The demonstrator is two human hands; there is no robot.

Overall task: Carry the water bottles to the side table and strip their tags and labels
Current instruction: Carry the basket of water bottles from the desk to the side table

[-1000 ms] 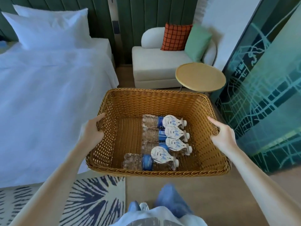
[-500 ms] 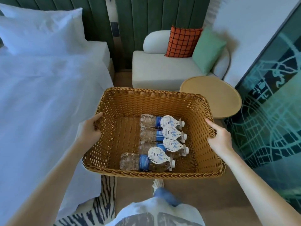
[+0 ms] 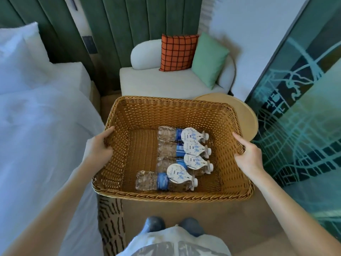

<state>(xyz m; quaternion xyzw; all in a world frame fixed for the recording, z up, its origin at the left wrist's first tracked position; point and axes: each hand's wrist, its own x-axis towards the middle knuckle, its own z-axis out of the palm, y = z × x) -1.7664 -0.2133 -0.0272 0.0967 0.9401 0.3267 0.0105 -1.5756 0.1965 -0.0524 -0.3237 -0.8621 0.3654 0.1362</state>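
Four water bottles lie between left hand and right hand, both clamped on basket rims.

You had four clear water bottles lying on their sides in the wicker basket, caps to your right, each with a blue label and a white teardrop neck tag. The round wooden side table stood beyond the basket's far right corner, partly hidden by it.

Side table at 2 o'clock mostly hidden behind basket; tag print too small to read.
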